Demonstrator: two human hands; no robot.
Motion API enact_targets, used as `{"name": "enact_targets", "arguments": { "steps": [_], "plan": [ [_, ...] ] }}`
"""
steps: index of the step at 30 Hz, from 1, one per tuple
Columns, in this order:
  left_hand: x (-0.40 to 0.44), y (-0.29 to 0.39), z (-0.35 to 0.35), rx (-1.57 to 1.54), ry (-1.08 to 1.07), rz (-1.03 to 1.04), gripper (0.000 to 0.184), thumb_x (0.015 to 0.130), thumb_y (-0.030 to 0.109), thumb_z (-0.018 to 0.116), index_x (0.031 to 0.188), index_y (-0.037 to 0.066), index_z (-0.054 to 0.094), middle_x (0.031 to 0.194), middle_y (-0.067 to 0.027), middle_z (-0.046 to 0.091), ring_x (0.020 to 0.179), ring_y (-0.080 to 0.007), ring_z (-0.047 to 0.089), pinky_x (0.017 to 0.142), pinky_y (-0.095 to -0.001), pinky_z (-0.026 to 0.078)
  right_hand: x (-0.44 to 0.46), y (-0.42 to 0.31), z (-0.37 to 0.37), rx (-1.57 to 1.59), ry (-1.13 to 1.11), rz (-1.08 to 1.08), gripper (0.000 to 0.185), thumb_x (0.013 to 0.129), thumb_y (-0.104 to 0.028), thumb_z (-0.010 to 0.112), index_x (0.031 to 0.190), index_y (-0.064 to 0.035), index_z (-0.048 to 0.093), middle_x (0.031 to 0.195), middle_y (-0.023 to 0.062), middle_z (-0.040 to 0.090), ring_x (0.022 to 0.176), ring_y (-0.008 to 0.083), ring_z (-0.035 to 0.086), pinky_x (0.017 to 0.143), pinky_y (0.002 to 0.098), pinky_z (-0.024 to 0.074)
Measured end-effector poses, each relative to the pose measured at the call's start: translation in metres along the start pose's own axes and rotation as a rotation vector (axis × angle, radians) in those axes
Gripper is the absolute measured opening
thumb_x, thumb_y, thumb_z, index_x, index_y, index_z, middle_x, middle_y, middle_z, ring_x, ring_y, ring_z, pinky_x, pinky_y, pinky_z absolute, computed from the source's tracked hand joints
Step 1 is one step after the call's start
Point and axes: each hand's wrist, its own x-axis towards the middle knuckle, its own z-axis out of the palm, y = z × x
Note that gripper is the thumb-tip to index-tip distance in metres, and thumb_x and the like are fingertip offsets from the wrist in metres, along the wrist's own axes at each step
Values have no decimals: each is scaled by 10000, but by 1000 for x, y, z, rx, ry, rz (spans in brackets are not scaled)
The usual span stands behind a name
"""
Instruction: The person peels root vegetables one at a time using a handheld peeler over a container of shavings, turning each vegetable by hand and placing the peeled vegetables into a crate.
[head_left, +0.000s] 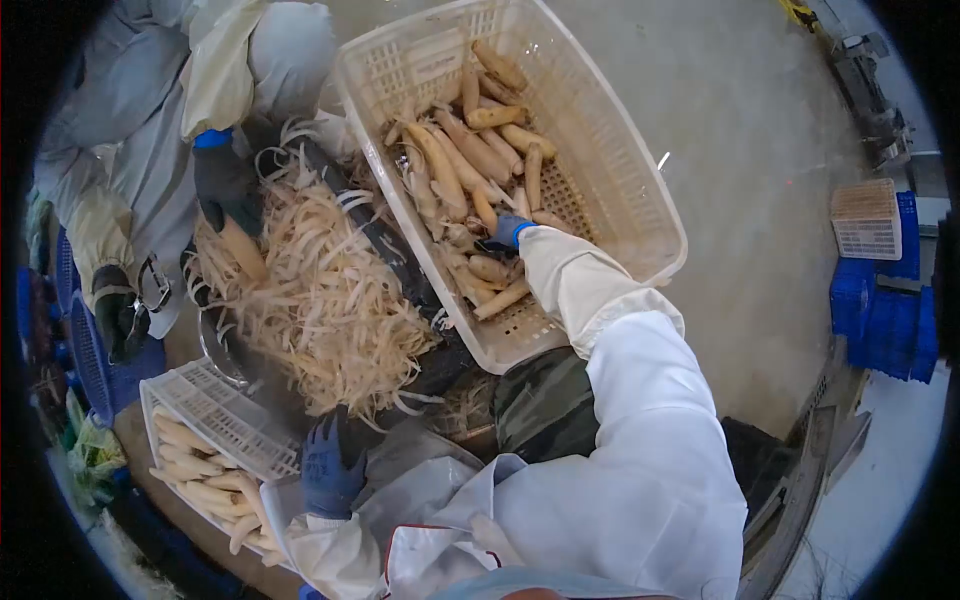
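Note:
My right hand [503,235], in a blue-cuffed glove, reaches into a large cream plastic crate [630,190]. It is down among unpeeled brownish roots [470,150] that look like lotus root sections; its fingers are mostly hidden there. My left hand [332,472], in a blue-grey glove, is low beside my apron with its fingers stretched and somewhat apart. I see nothing in it. Close to it is a heap of long pale peelings [320,290]. Left of that hand, a smaller white crate [235,415] contains pale peeled roots [205,480].
Opposite, a co-worker's dark-gloved hand [228,185] holds a root [243,248] over the peelings. Their other gloved hand [120,315] is near a metal-framed tool [153,283]. Blue crates [880,310] stand at the far right on the wet floor [750,200].

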Motion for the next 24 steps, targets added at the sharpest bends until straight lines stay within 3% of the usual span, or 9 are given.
{"name": "enact_targets", "arguments": {
  "steps": [1, 4, 8, 10, 13, 15, 18, 22, 24],
  "plan": [
    [1, 0, -1, -12, -18, -30, 750, 717, 252, 685, 1388, 61, 408, 1305, -190, 501, 1197, -372, 460, 1030, -472, 359, -4, 2, -2, 159, -100, -33, 453, 768, -451, 703, 950, -37, 679, 774, 156, 683, 590, 245, 651, 585, 394, 531],
    [1, -2, -4, -19, -10, -73, 757, 712, 252, 690, 1390, 65, 407, 1301, -184, 504, 1190, -370, 465, 1028, -472, 363, -46, -14, -27, -226, -462, 41, 365, 880, -375, 553, 1137, -129, 636, 1026, 187, 665, 947, 339, 636, 841, 446, 483],
    [-4, 12, -15, -2, 13, -52, 752, 712, 254, 693, 1384, 64, 414, 1282, -195, 510, 1185, -377, 466, 1022, -470, 366, 7, 61, 6, -543, -271, -885, 391, 743, -175, 648, 1126, -106, 618, 872, 207, 657, 749, 343, 625, 657, 427, 488],
    [-11, 22, -23, -13, 78, 9, 731, 718, 253, 686, 1373, 61, 427, 1269, -195, 517, 1180, -381, 466, 1019, -469, 367, -25, 14, -42, -299, -53, -723, 452, 685, -77, 672, 1130, -67, 591, 801, 184, 653, 650, 364, 590, 609, 411, 489],
    [-16, 41, -33, -58, 179, 98, 690, 731, 240, 679, 1354, 55, 448, 1273, -198, 512, 1186, -386, 462, 1020, -471, 364, -115, -101, -128, 214, 188, -746, 370, 750, -152, 733, 1082, -47, 608, 868, 125, 650, 750, 253, 599, 701, 351, 493],
    [-27, 51, -42, -72, 299, 166, 601, 792, 212, 661, 1334, 39, 467, 1235, -206, 541, 1149, -383, 498, 996, -457, 391, -186, -194, -171, 928, -119, -298, 358, 845, -240, 715, 1122, -33, 623, 947, 82, 663, 812, 140, 598, 760, 281, 481],
    [-26, 65, -45, -302, 533, 236, 540, 856, 224, 643, 1326, 25, 467, 1160, -212, 589, 1066, -364, 565, 945, -424, 434, -222, -267, -164, 529, -229, -533, 360, 896, -352, 657, 1025, -16, 639, 800, -8, 595, 690, 72, 503, 617, 266, 449],
    [-20, 79, -46, -1427, 438, 281, 469, 907, 265, 629, 1267, -11, 512, 1090, -99, 631, 984, -200, 608, 837, -314, 481, -247, -345, -106, 487, -441, -672, 336, 923, -352, 586, 906, -22, 645, 711, 17, 586, 669, 101, 521, 612, 311, 455],
    [-2, 61, -23, -1937, 339, 142, 334, 914, 197, 610, 1168, -19, 585, 1022, -70, 634, 895, -168, 622, 768, -301, 502, -239, -372, -73, 162, -246, -712, 356, 926, -349, 546, 916, -1, 616, 712, 124, 599, 647, 162, 528, 634, 336, 459]
  ]
}}
